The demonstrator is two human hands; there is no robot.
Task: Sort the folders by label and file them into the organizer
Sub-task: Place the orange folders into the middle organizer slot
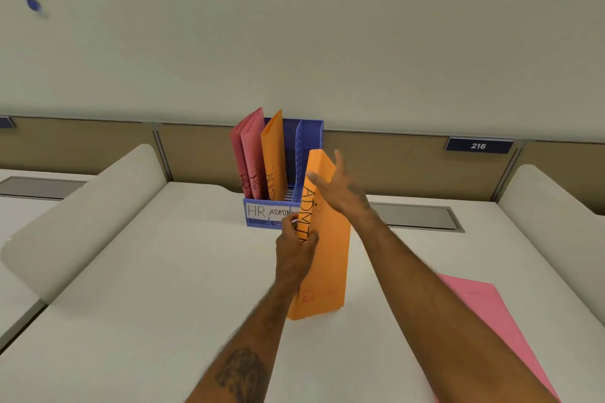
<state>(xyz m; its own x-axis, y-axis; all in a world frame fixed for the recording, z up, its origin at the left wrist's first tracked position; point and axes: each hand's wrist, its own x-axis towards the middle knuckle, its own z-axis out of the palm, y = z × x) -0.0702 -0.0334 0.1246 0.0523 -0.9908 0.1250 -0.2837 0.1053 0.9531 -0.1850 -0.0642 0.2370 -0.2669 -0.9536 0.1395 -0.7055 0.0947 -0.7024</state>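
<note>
An orange folder (pixel 327 258) marked ADMIN stands upright on the white desk, just in front of the blue organizer (pixel 309 154). My left hand (pixel 294 245) grips its near spine edge low down. My right hand (pixel 340 188) holds its upper part, thumb on the spine and fingers spread behind the top. The organizer's front carries labels HR and ADMIN. Two pink HR folders (pixel 250 154) stand in its left slot. Another orange ADMIN folder (pixel 274 157) stands in the slot beside them. The right slot is partly hidden by the held folder.
A pink folder (pixel 491 321) lies flat on the desk (pixel 163 271) at the right, under my right forearm. Padded white dividers (pixel 85 216) rise on both sides of the desk. A tan partition with a sign reading 216 (pixel 478 145) runs behind.
</note>
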